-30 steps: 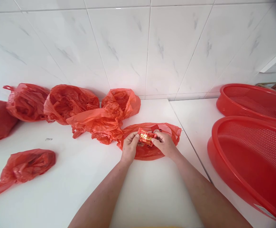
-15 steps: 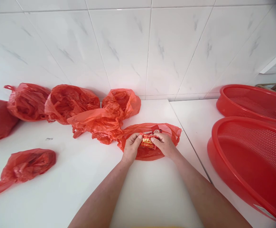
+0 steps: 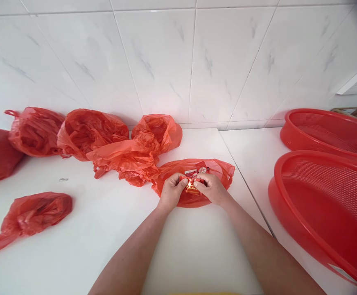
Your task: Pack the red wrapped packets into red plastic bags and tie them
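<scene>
My left hand [image 3: 170, 190] and my right hand [image 3: 211, 189] are closed together on a small red packet with gold print [image 3: 191, 185], pinching it from both sides. The packet is squeezed between my fingertips and partly hidden by them. Both hands hover over an open red plastic bag [image 3: 221, 170] lying on the white table [image 3: 105, 229]. More small red packets [image 3: 200, 169] show inside that bag, just beyond my fingers.
Several crumpled red plastic bags [image 3: 89, 133] lie along the tiled wall at the back left, and another [image 3: 32, 213] lies at the front left. Two large red mesh baskets [image 3: 326, 205] stand on the right. A table seam runs between me and them.
My two hands have drawn closer together and folded or squeezed the red packet, which was stretched out flat between them a second ago.
</scene>
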Demonstrator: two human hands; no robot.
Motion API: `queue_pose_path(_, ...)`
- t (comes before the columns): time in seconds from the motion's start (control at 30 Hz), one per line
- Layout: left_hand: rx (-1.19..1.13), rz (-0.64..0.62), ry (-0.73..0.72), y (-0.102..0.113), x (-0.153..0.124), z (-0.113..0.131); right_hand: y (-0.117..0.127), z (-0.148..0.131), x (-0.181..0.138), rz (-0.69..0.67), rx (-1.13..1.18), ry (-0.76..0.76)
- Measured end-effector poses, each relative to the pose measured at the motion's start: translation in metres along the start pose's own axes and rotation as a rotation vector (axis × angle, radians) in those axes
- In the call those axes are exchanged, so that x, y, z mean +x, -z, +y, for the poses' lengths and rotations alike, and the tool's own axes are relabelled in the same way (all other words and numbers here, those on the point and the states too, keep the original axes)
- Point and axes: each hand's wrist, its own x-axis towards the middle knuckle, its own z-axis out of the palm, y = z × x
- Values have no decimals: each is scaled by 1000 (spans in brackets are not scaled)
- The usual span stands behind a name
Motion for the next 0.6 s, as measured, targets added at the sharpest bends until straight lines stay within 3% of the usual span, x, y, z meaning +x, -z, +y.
queue_pose_path(0.27, -4, -25, 13, 2, -2, 4, -1, -7, -2, -1, -3, 24)
queue_pose_path(0.43, -25, 47, 0, 0, -4, 10, -1, -8, -2, 6, 13, 2)
queue_pose_path(0.6, -117, -32, -31, -3, -6, 15, 0, -4, -1, 54, 18, -34)
